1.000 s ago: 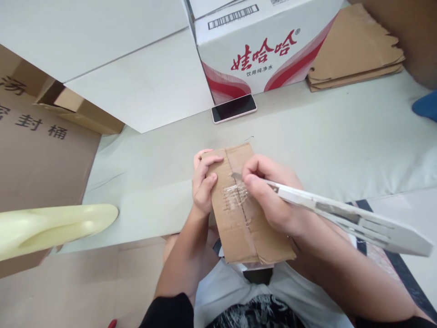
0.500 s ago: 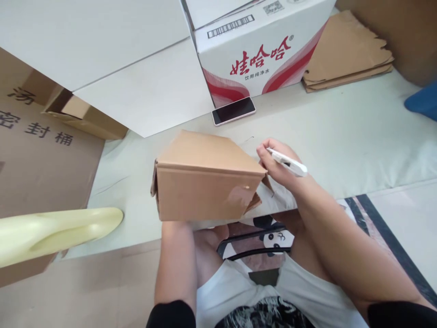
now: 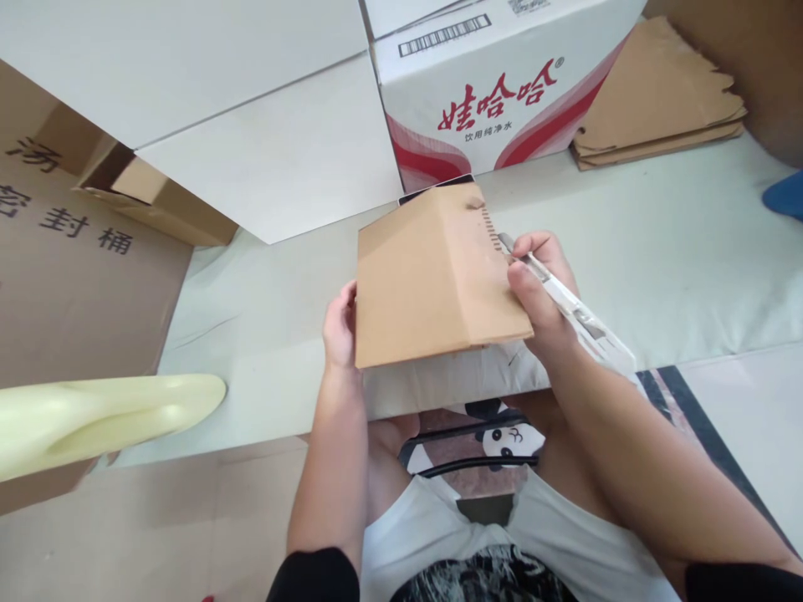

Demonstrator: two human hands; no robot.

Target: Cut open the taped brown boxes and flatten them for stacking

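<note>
A brown cardboard box (image 3: 417,280) is tilted up between my two hands, over the pale covered surface. On its upper right, a flap shows a row of short dark marks. My left hand (image 3: 340,326) is closed on the left edge, its fingertips partly hidden behind the cardboard. In my right hand (image 3: 544,288) is a white utility knife (image 3: 586,322), its metal tip pointing up and left at the marked flap. The thumb of that hand lies against the box's right edge. Whether the blade touches the cardboard I cannot tell.
Behind the box, a phone (image 3: 411,197) lies mostly covered against a white and red carton (image 3: 477,117). Flattened cardboard (image 3: 658,96) is stacked at the back right. A large brown carton (image 3: 81,284) and a pale yellow object (image 3: 125,418) are on the left.
The box has been turned and tipped, so a different face shows and it now covers most of the phone. My left hand has come into view; the knife now points at the flap.
</note>
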